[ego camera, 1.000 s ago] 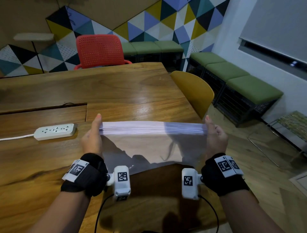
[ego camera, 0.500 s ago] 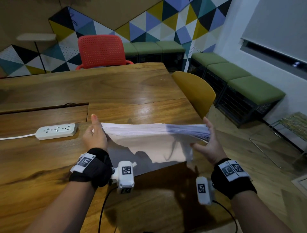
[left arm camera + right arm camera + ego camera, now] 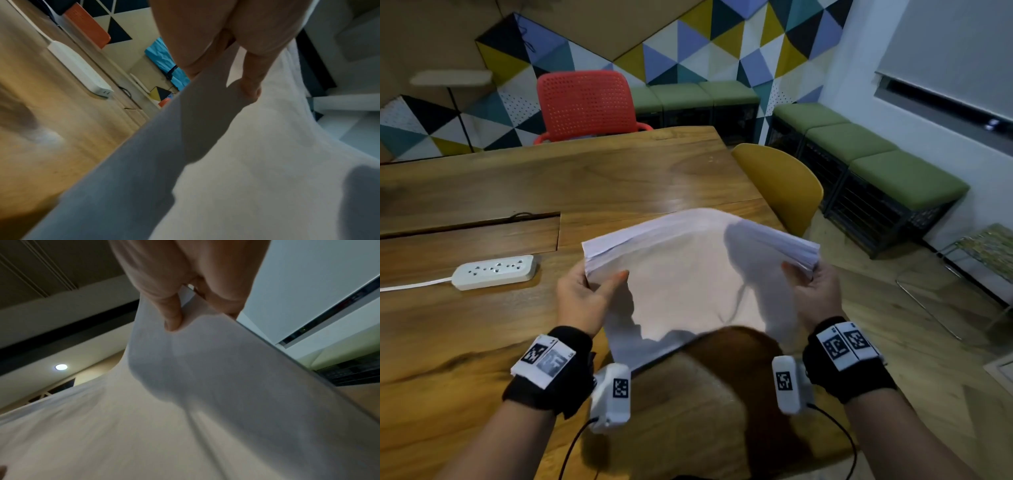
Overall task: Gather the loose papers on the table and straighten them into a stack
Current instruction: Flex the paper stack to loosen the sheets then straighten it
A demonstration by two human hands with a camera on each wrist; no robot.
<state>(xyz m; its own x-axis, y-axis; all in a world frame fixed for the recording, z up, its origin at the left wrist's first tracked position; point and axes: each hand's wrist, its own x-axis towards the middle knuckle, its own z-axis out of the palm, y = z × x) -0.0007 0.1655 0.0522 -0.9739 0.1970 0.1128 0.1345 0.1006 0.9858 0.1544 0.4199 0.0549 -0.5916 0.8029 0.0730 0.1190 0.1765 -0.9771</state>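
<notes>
A thick stack of white papers (image 3: 688,274) is held up above the near right part of the wooden table (image 3: 585,185), bowed upward in the middle. My left hand (image 3: 589,291) grips its left side, thumb on the near face. My right hand (image 3: 811,284) grips the right side, where the sheet edges fan out a little. The left wrist view has the thumb (image 3: 252,81) pressed on the papers (image 3: 246,170). In the right wrist view my thumb (image 3: 172,316) pinches the papers (image 3: 205,402); the fingers behind the sheets are hidden.
A white power strip (image 3: 494,272) with its cord lies on the table left of the papers. A cable hatch (image 3: 469,236) is set in the tabletop. A red chair (image 3: 585,106) stands at the far side, a yellow chair (image 3: 780,185) at the right edge, green benches (image 3: 876,164) along the walls.
The stack stood on edge between both hands; it has since tipped back toward me and bowed upward. Both hands shifted from flat against the ends to gripping the sides with thumbs on top.
</notes>
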